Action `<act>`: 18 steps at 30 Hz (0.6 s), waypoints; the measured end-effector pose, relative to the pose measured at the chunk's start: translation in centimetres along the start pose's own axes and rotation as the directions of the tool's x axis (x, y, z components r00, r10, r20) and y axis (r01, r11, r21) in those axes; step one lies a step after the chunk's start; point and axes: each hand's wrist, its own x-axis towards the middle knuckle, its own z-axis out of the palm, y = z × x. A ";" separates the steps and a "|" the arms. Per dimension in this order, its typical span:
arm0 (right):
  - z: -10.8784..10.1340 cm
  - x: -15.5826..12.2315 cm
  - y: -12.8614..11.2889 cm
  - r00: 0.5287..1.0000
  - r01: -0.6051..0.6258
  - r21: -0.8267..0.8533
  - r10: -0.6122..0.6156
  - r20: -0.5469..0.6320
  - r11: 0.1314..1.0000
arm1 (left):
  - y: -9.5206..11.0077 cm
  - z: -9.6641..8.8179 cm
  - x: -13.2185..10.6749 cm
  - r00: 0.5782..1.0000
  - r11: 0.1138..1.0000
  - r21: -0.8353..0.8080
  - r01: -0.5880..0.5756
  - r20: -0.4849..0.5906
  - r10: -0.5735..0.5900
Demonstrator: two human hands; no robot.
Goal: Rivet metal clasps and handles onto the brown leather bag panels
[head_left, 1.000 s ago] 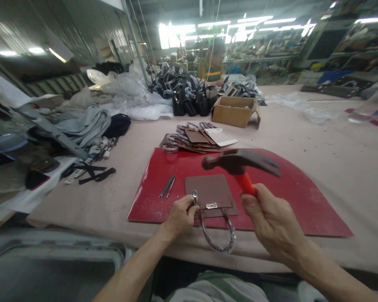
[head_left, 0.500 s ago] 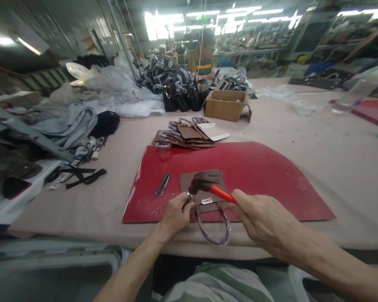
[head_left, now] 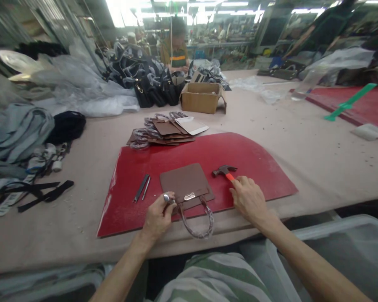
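My left hand (head_left: 159, 217) pinches a short metal punch (head_left: 166, 198) with a round, shiny end, at the left corner of a brown bag panel (head_left: 185, 179). The panel lies flat on a red board (head_left: 239, 155). It carries a silver clasp plate (head_left: 189, 196) and a plastic-wrapped handle (head_left: 198, 235) that loops toward me over the board's front edge. To the right of the panel, my right hand (head_left: 248, 196) is closed around the orange grip of a claw hammer (head_left: 223, 170), its dark head low over or on the board; contact is unclear.
Left of the panel lie dark tweezers (head_left: 141, 188) and a thin silver rod (head_left: 146, 188). Behind the board are stacked brown panels (head_left: 166, 132), a cardboard box (head_left: 200, 100) and black bags (head_left: 157, 90). A green tool (head_left: 349, 102) rests at right. A co-worker (head_left: 176, 50) is behind.
The hammer has moved from above the punch to the right side of the board, with my right hand. My left hand keeps the punch at the panel. The view has swung right.
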 end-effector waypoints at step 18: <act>3.0 -0.2 -5.6 0.920 -0.332 0.880 -0.088 0.381 0.339 | -0.3 -1.1 -1.0 0.948 0.932 -0.209 0.297 -0.051 -0.314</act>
